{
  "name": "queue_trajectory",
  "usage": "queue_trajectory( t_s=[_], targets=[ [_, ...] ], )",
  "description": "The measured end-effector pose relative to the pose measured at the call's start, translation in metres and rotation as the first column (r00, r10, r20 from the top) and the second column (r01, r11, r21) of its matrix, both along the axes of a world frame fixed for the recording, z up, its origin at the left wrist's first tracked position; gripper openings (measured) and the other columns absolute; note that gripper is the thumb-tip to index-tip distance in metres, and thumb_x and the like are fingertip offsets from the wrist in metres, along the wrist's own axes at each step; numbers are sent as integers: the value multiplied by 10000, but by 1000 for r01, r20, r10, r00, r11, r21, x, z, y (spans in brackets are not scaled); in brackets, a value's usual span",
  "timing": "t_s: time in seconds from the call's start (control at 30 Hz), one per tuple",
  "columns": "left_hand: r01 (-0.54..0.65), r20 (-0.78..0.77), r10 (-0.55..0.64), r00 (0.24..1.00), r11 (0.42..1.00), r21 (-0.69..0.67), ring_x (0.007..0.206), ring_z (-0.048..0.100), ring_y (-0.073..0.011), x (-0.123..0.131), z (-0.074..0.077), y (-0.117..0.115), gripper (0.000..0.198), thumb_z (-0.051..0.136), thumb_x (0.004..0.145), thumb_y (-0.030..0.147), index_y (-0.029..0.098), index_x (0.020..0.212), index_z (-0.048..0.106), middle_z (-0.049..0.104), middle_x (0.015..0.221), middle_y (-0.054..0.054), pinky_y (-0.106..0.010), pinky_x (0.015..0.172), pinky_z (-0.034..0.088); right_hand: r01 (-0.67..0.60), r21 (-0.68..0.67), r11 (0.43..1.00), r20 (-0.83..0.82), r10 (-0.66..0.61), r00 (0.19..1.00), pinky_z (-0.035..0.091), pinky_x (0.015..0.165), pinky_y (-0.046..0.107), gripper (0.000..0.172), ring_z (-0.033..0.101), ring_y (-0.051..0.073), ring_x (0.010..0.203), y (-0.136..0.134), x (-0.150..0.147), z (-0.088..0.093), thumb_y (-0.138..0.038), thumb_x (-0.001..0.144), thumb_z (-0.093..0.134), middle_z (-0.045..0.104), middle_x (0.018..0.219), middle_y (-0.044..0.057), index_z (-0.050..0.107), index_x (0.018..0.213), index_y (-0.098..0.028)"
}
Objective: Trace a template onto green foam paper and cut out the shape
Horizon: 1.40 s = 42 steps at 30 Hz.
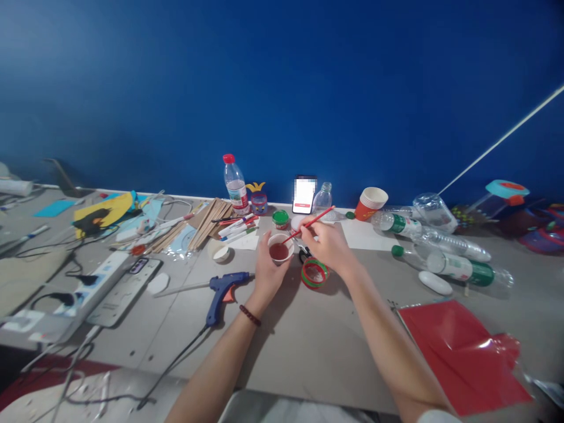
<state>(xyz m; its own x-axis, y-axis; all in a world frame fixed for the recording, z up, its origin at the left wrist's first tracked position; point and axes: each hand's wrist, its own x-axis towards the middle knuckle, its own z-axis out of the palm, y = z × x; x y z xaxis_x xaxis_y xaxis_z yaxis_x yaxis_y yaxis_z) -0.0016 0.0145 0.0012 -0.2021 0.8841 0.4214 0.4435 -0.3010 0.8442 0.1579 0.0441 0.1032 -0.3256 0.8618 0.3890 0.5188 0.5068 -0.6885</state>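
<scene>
My left hand (267, 273) is wrapped round a small white cup of red paint (279, 249) on the grey table (308, 346). My right hand (328, 244) pinches a thin red-handled paintbrush (314, 221), whose tip dips into the cup's red paint. Just in front of my right hand lies a red and green ring-shaped piece (314, 273). A small green-lidded paint jar (280, 219) stands behind the cup.
A blue glue gun (224, 291) lies left of my left arm, with a power strip (94, 282) and cables further left. Wooden sticks (207, 223), pens, bottles (440, 247), stacked paper cups (370, 203), a phone (304, 195) and a red sheet (458, 349) surround the middle.
</scene>
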Motion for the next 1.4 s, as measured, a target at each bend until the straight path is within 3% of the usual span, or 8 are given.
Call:
queue_trajectory(
  t_s=[0.17,0.5,0.97,1.23,1.4],
  targets=[
    [12,1,-12,1000,1000,2,1342,404,-289,0,0,0,736,689,777,286,210,1408,319,418,1439,-139,-454,1097,355,-59,1,998,177,58,982,453,837,324,244,631,226,959,-5,-12,0,-191,959,395,704,1027,63,638,930,-192],
    [41,2,-41,999,999,-35,1348,389,-303,-1,1,0,763,690,758,263,183,1406,295,400,1440,-165,-466,1086,362,-67,-30,997,267,73,961,429,840,306,241,620,198,946,-4,-19,-12,-182,977,376,684,1044,59,617,980,-190],
    [55,-1,-55,998,998,-34,1328,411,-309,-3,2,2,792,703,757,309,191,1407,267,402,1429,-174,-482,1068,373,-62,-25,998,282,67,957,426,921,318,253,604,208,1044,-3,-28,-15,-176,988,377,675,1104,90,612,1078,-163],
    [27,17,-26,1000,997,-66,1330,405,-325,-3,3,3,795,729,721,313,202,1389,312,423,1415,-164,-494,1076,361,-83,-46,995,249,92,964,448,830,322,235,625,205,892,-6,-27,-11,-186,978,385,687,949,71,616,936,-178],
    [34,4,-34,999,998,-55,1327,409,-327,-3,3,3,805,729,719,317,194,1390,301,429,1405,-169,-499,1065,371,-78,-50,996,234,88,968,431,911,317,251,603,205,1023,-8,-31,-11,-171,984,371,674,1085,89,619,1022,-170]
  ],
)
